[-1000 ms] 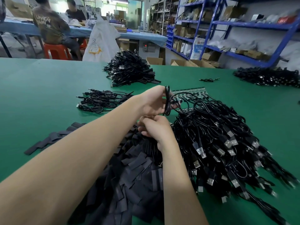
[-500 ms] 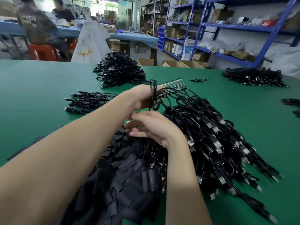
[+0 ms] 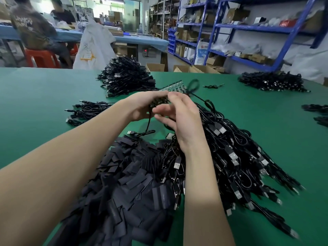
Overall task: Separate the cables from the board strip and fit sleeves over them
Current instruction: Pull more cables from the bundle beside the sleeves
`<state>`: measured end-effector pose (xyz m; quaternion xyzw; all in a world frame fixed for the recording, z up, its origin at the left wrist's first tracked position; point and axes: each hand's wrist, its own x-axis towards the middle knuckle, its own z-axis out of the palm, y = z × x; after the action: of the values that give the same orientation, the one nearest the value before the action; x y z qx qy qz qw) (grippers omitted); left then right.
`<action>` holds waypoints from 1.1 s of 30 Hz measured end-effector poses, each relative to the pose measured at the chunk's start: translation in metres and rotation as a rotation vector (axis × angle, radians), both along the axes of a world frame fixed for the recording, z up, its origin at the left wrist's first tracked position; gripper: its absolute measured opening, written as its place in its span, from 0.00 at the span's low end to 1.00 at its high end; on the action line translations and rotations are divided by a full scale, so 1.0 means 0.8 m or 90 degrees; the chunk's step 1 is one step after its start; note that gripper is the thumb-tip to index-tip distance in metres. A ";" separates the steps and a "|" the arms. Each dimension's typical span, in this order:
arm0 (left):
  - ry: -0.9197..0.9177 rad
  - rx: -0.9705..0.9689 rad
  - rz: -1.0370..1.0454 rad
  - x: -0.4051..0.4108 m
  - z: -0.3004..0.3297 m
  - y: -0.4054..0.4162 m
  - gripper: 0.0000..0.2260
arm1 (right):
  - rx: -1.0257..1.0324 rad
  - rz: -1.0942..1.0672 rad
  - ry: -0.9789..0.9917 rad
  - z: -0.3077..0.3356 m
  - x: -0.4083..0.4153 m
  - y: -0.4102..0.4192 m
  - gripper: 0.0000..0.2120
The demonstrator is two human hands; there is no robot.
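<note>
The board strip (image 3: 174, 86) is lifted above the green surface (image 3: 44, 96), its near end pinched in the left hand (image 3: 142, 108), whose fingers curl round it. The right hand (image 3: 179, 118) hovers against it, fingers (image 3: 159, 118) loosely spread, apparently working a solder joint. One freed cable (image 3: 148, 125) dangles toward the sleeves (image 3: 124, 183). A hard twist could snap the strip or tear a wire; the tangled bundle (image 3: 230, 148) could snag and drag neighbours along.

Far behind the grip, blue shelves (image 3: 248, 27) full of boxes line a white wall. Two people sit at a blue table (image 3: 142, 39). The green surface (image 3: 35, 96) spreads wide.
</note>
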<state>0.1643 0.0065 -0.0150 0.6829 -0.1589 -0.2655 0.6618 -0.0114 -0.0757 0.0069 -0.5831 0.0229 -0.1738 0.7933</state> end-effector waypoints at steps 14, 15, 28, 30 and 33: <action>-0.004 -0.084 0.283 -0.047 0.031 0.017 0.08 | -0.263 -0.374 0.058 -0.008 -0.001 -0.005 0.20; 0.024 -0.107 0.296 -0.045 0.033 0.021 0.08 | -0.339 -0.370 0.086 -0.010 0.000 -0.006 0.19; 0.025 -0.156 0.218 -0.040 0.069 0.065 0.08 | -0.482 -0.290 0.149 -0.019 0.005 -0.001 0.19; 0.018 -0.160 0.200 -0.042 0.079 0.068 0.08 | -0.450 -0.305 0.135 -0.017 0.006 0.000 0.20; 0.033 -0.183 0.176 -0.046 0.099 0.074 0.06 | -0.385 -0.320 0.106 -0.015 0.006 0.005 0.25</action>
<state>0.1278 0.0657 0.0642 0.5898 -0.0831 -0.1641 0.7863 -0.0064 -0.0719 -0.0050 -0.7783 0.1767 -0.3137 0.5144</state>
